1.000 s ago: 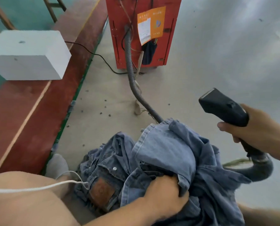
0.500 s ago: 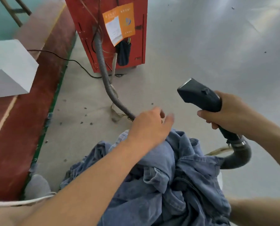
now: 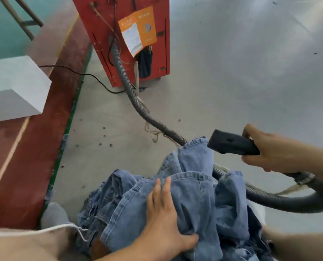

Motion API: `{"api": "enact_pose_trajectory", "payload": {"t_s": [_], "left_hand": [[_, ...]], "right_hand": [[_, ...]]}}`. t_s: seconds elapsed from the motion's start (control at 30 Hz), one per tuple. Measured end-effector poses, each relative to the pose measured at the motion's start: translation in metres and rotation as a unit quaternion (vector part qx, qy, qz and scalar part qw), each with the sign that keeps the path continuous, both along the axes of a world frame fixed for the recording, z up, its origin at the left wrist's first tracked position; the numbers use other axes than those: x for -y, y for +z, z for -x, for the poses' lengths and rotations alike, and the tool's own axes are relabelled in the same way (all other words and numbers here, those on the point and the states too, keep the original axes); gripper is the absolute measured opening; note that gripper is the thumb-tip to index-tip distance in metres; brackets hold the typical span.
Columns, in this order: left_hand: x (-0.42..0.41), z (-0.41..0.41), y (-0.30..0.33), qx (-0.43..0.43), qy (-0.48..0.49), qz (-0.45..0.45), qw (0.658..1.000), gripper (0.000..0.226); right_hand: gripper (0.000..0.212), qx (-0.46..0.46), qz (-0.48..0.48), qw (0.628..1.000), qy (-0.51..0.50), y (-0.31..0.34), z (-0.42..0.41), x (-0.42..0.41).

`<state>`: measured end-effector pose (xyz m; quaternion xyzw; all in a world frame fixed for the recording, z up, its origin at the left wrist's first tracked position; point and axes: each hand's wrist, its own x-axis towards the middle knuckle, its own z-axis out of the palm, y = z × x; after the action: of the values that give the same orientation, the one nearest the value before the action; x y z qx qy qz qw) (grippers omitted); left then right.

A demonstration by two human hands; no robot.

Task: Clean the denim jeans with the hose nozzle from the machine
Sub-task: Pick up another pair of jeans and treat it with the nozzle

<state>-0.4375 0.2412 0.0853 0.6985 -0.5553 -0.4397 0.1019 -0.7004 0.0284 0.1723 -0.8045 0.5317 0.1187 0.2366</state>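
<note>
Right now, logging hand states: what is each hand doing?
Left hand: open, pressing flat on the blue denim jeans.
Right hand: grips the black plastic hose nozzle.

Faded blue denim jeans (image 3: 192, 200), black nozzle (image 3: 232, 145), grey ribbed hose (image 3: 138, 106), red machine (image 3: 104, 25) far, orange-and-white label (image 3: 138, 29), white block (image 3: 13, 87) left.
</note>
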Motion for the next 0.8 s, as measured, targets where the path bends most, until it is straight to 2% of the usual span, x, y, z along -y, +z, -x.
{"api": "enact_pose_trajectory", "payload": {"t_s": [0.13, 0.2, 0.23, 0.33, 0.37, 0.47, 0.57, 0.67, 0.73, 0.8], "left_hand": [[0.011, -0.014, 0.013, -0.032, 0.055, 0.038, 0.997, 0.147], [0.018, -0.009, 0.013, -0.062, 0.106, 0.064, 0.990, 0.137], [0.020, -0.005, 0.011, -0.080, 0.127, 0.077, 0.986, 0.121], [0.020, -0.001, 0.005, -0.153, 0.176, 0.132, 0.964, 0.050], [0.020, 0.000, 0.005, -0.165, 0.186, 0.155, 0.956, 0.042], [0.023, 0.002, 0.006, -0.189, 0.206, 0.193, 0.941, 0.049], [0.032, 0.007, 0.010, -0.248, 0.201, 0.165, 0.933, 0.042], [0.052, 0.004, 0.019, -0.193, 0.191, 0.187, 0.944, 0.010], [0.068, -0.007, 0.032, -0.173, 0.177, 0.228, 0.942, 0.009], [0.080, -0.022, 0.050, -0.196, 0.124, 0.274, 0.933, 0.011]], "right_hand": [[0.028, 0.060, 0.042, 0.997, -0.004, 0.017, -0.018, -0.021], [0.026, 0.094, 0.056, 0.994, -0.022, 0.024, -0.024, -0.025], [0.026, 0.106, 0.057, 0.992, -0.025, 0.027, -0.026, -0.026], [0.024, 0.117, 0.048, 0.992, -0.020, 0.033, -0.032, -0.028], [0.023, 0.119, 0.042, 0.992, -0.019, 0.033, -0.032, -0.028], [0.022, 0.121, 0.026, 0.992, -0.016, 0.033, -0.034, -0.030], [0.023, 0.121, 0.029, 0.992, -0.011, 0.034, -0.035, -0.033], [0.025, 0.128, 0.038, 0.991, -0.010, 0.039, -0.038, -0.036], [0.028, 0.132, 0.046, 0.990, -0.021, 0.044, -0.037, -0.035], [0.035, 0.143, 0.059, 0.987, -0.046, 0.050, -0.033, -0.034]]}}
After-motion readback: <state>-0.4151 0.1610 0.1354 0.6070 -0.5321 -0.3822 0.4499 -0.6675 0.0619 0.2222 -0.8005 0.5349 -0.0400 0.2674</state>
